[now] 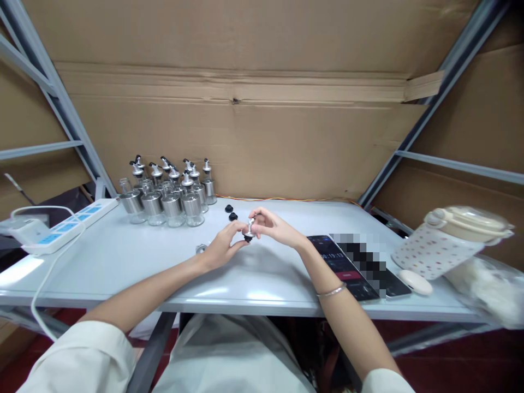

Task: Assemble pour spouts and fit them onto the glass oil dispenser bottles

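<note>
Between both hands, above the middle of the table, is a metal bottle pourer (249, 232) with a black stopper at its lower end. My left hand (223, 245) pinches it low from the left, thumb close to the black part. From the right, the fingers of my right hand (270, 225) close on its upper end. Part of the pourer is hidden by fingers. Two black stoppers (233, 216) lie on the table just behind my left hand. A small silver ring-like part (201, 249) rests left of my left wrist.
Several glass bottles with steel sleeves (172, 207), many with pourers, stand at the back left. A power strip (73, 226) with a white cable lies at far left. On the right are a tablet-like timer (344, 267), a dotted jug (440, 245), a white oval object (416, 282) and a plastic bag (491, 289).
</note>
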The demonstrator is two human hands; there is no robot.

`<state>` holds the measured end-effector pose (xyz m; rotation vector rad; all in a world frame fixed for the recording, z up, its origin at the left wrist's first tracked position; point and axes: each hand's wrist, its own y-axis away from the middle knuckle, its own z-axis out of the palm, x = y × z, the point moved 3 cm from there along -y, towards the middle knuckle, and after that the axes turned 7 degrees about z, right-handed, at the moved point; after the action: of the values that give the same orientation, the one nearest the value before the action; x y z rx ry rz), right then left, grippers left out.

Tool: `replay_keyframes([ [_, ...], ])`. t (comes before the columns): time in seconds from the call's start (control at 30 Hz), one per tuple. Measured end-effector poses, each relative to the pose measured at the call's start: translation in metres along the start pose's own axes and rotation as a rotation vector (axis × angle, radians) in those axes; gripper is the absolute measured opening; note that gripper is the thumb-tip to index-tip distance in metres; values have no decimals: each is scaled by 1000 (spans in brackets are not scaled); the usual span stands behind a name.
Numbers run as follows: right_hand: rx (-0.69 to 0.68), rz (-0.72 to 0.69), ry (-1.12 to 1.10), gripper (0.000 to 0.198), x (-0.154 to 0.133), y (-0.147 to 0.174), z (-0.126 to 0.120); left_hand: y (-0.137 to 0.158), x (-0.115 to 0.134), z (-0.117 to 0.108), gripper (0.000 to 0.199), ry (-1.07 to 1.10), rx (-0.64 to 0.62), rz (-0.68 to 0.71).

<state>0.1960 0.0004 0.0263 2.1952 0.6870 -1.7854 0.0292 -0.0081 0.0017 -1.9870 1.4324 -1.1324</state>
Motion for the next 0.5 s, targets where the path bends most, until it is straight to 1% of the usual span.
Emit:
replay_keyframes([
  [0.1,52,-23,80,32,-2,-1,-3,2,-1,4,24,25,-37,5],
  [0.27,92,-54,89,36,-4,-2,-4,2,-2,4,33,7,0,-35],
  [0.37,57,-30,91,38,-1,-3,-2,2,-2,3,33,-75,-34,-30],
  [0.5,-5,5,130,41,4,-5,2,1,-1,2,25,-189,-112,-3],
])
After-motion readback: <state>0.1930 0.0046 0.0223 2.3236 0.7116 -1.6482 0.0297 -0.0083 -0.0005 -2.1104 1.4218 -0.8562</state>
